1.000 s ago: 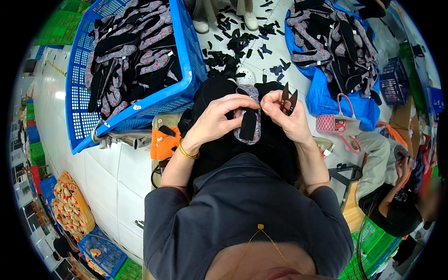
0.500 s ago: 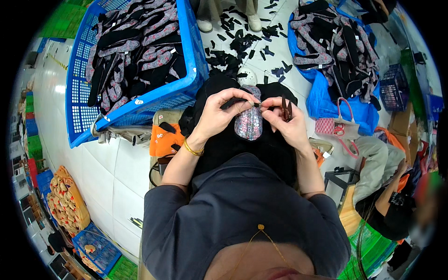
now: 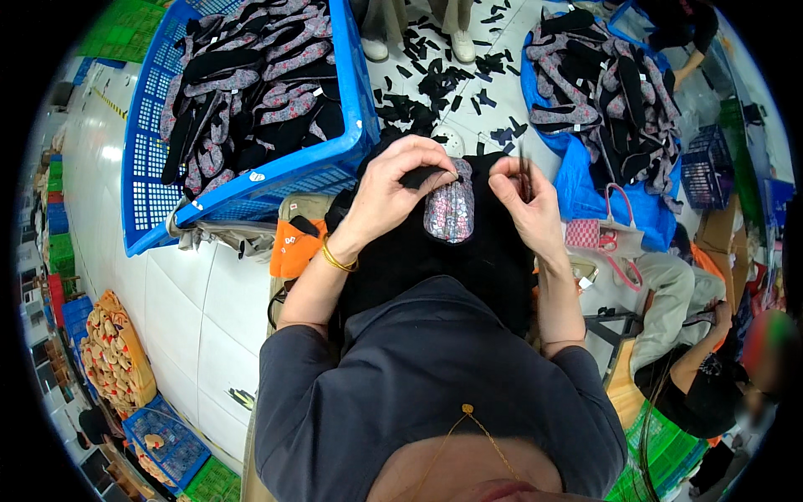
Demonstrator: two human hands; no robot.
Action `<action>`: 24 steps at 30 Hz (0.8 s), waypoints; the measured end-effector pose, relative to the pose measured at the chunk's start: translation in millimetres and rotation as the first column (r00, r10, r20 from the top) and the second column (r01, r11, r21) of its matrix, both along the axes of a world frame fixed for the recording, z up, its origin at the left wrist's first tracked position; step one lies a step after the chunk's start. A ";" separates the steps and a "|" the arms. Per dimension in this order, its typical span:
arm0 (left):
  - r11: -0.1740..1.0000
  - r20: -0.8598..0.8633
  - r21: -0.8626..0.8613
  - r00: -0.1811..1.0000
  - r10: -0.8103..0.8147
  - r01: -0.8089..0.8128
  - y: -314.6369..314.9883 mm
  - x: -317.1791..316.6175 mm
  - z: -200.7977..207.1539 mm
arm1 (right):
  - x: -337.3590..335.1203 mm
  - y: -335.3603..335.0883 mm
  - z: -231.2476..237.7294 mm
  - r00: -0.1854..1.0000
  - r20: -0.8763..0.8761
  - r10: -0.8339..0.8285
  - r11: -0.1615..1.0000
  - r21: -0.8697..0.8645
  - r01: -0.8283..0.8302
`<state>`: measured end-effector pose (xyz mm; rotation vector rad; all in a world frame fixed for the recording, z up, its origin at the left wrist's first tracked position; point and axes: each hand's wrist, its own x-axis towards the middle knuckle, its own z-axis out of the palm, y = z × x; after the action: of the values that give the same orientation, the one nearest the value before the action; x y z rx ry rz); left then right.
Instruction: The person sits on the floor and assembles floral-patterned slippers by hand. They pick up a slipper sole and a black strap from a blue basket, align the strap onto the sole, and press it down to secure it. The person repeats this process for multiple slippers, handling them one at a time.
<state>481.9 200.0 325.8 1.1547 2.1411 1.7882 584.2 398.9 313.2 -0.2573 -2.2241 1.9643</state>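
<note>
My left grip (image 3: 397,188) is pinched small, with the thumb and a finger holding the top part of a grey cloth piece (image 3: 449,213). The piece has little pink and red spots and a round end, and it hangs over my black lap (image 3: 493,263), right in front of me. A bit of black cloth (image 3: 428,177) shows between my left thumb and fingers. I wear a gold bracelet (image 3: 335,258) on that arm. My right grip (image 3: 535,209) is near the piece, but a gap is between them. It is curled around some dark scissors (image 3: 524,177), and they look blurry. Ahead of me to the left is a big blue basket (image 3: 353,92), full of grey and black pieces (image 3: 259,84). Ahead to the right is a blue sheet (image 3: 577,197) with a heap (image 3: 606,100) of more like them. Lots of black scraps (image 3: 431,84) lie on the pale floor (image 3: 176,301) between the two. An orange bag (image 3: 293,247) is beside my left arm. A pink checked bag (image 3: 579,232) is to my right, and a person (image 3: 682,393) is past it.
</note>
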 end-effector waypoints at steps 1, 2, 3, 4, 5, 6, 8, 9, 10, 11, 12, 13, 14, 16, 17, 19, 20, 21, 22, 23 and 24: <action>0.999 -0.042 -0.045 0.999 0.013 -0.014 -1.8 -3.1 7.0 | -0.9 3.0 -3.3 0.997 -0.068 -0.029 0.994 0.108 0.036; 0.998 -0.073 -0.057 0.997 0.016 -0.020 -1.7 -6.3 11.9 | -1.5 4.8 -6.4 0.989 -0.139 -0.050 0.974 0.212 0.079; 0.998 -0.066 -0.069 0.998 -0.006 0.001 -1.4 -8.2 16.3 | -3.2 6.7 -6.4 0.976 -0.210 -0.059 0.943 0.308 0.124; 0.996 -0.059 -0.081 0.998 -0.027 0.022 -1.0 -10.2 20.2 | -5.1 13.5 -2.3 0.966 -0.254 0.039 0.887 0.454 0.084; 0.995 -0.052 -0.092 0.997 -0.049 0.044 -0.5 -12.4 21.9 | -3.0 14.2 1.8 0.974 -0.208 0.088 0.873 0.487 0.025; 0.993 -0.040 -0.105 0.997 -0.059 0.054 0.5 -15.5 20.0 | 0.7 12.9 9.9 0.978 -0.160 0.136 0.855 0.518 -0.034; 0.983 0.034 -0.164 0.996 -0.083 0.087 1.6 -18.6 24.8 | 1.6 10.1 20.8 0.970 -0.107 0.218 0.814 0.568 -0.120; 0.976 0.072 -0.191 0.993 -0.097 0.109 3.0 -20.2 28.5 | 0.5 9.9 22.6 0.966 -0.107 0.234 0.785 0.607 -0.123; 0.973 0.017 -0.204 0.994 -0.110 0.112 3.8 -22.1 30.4 | -1.6 10.2 23.8 0.963 -0.106 0.249 0.754 0.645 -0.124; 0.970 -0.021 -0.200 0.989 -0.148 0.141 5.2 -24.5 31.2 | -3.6 10.1 24.9 0.958 -0.105 0.266 0.722 0.681 -0.126; 0.966 -0.059 -0.198 0.981 -0.182 0.168 6.3 -27.6 32.0 | -6.2 8.3 26.4 0.960 -0.111 0.258 0.705 0.701 -0.109; 0.961 -0.098 -0.198 0.971 -0.216 0.194 7.3 -29.9 32.7 | -8.7 5.6 30.1 0.959 -0.114 0.261 0.703 0.703 -0.108; 0.961 -0.109 -0.187 0.967 -0.228 0.206 8.2 -31.3 33.3 | -11.3 2.7 35.3 0.957 -0.117 0.264 0.700 0.706 -0.107; 0.958 -0.133 -0.169 0.958 -0.255 0.232 10.5 -32.4 34.3 | -15.4 -1.5 39.6 0.950 -0.127 0.286 0.682 0.723 -0.109; 0.959 -0.159 -0.166 0.953 -0.258 0.232 11.4 -32.5 34.8 | -18.0 -2.7 40.3 0.943 -0.132 0.304 0.665 0.738 -0.111; 0.960 -0.212 -0.158 0.941 -0.262 0.232 12.9 -32.5 35.6 | -21.9 -3.0 42.2 0.937 -0.118 0.328 0.631 0.765 -0.125; 0.959 -0.210 -0.164 0.941 -0.264 0.233 13.2 -32.6 36.0 | -23.6 -2.8 43.6 0.938 -0.099 0.333 0.615 0.776 -0.136; 0.957 -0.206 -0.168 0.941 -0.267 0.235 13.6 -32.5 36.1 | -24.6 -2.6 45.2 0.939 -0.078 0.336 0.598 0.787 -0.149; 0.956 -0.202 -0.173 0.941 -0.270 0.237 13.9 -32.4 36.1 | -25.6 -2.3 46.9 0.935 -0.062 0.348 0.581 0.797 -0.163; 0.956 -0.216 -0.178 0.938 -0.270 0.235 14.1 -32.3 36.0 | -26.6 -2.0 48.8 0.932 -0.046 0.360 0.564 0.806 -0.178; 0.955 -0.229 -0.182 0.935 -0.271 0.232 14.3 -31.8 35.2 | -27.3 -1.6 50.4 0.928 -0.029 0.371 0.547 0.814 -0.194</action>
<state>450.1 214.3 361.0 1.6054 2.0939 1.4079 556.9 397.3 363.6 0.4392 -2.8473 0.7885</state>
